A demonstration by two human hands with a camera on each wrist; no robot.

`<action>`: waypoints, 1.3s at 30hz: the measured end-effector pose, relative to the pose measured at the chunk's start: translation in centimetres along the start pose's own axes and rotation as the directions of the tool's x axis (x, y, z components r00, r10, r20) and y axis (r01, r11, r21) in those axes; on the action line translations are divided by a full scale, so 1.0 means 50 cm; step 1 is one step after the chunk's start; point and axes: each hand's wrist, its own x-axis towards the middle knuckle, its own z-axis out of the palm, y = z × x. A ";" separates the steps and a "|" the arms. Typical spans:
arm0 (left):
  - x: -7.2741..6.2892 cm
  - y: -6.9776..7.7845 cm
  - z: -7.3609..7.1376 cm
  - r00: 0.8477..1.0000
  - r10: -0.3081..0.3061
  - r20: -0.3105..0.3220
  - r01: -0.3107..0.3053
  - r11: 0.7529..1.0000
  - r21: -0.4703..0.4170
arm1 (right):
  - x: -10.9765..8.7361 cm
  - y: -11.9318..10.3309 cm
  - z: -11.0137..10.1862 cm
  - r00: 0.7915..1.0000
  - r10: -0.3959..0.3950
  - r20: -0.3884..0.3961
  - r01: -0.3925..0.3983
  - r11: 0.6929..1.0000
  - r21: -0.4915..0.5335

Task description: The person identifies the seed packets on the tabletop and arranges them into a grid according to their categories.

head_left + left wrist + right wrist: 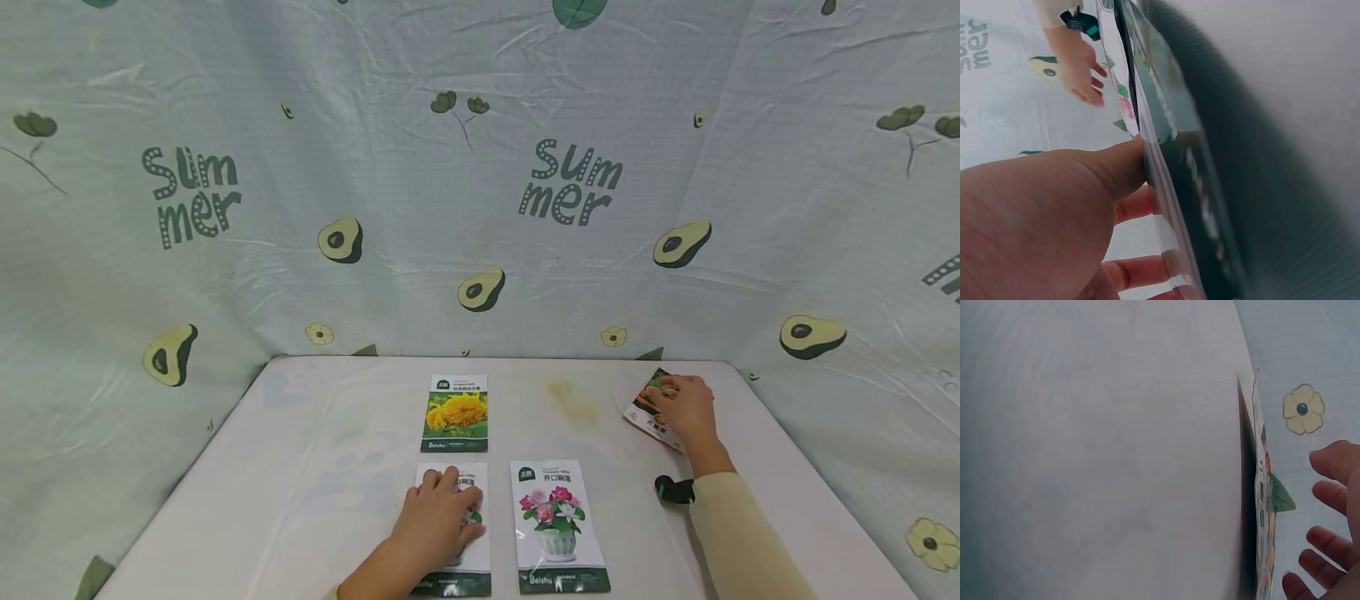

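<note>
My left hand [437, 523] rests on the face of a white seed packet [452, 585] with a dark green bottom band, covering most of its picture. In the left wrist view the thumb and fingertips touch the upper side of that packet [1179, 169]. At the table's far right, my right hand [681, 406] hovers over a tilted packet [651, 423] with a dark, orange and green picture. The right wrist view shows its fingers [1330, 545] spread, with a gap between them and the packet [1262, 512].
Between the hands lies a packet with pink flowers in a pot [558, 529]. A yellow-flower packet [455, 414] lies behind the left hand. A dark wrist device [674, 490] is at the right sleeve. A printed cloth [405, 192] hangs behind the white table [330, 467].
</note>
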 end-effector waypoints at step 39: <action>0.001 -0.005 -0.003 1.000 0.000 0.007 0.000 1.000 -0.013 | 0.030 -0.001 0.018 0.961 0.085 0.264 0.006 0.945 -0.326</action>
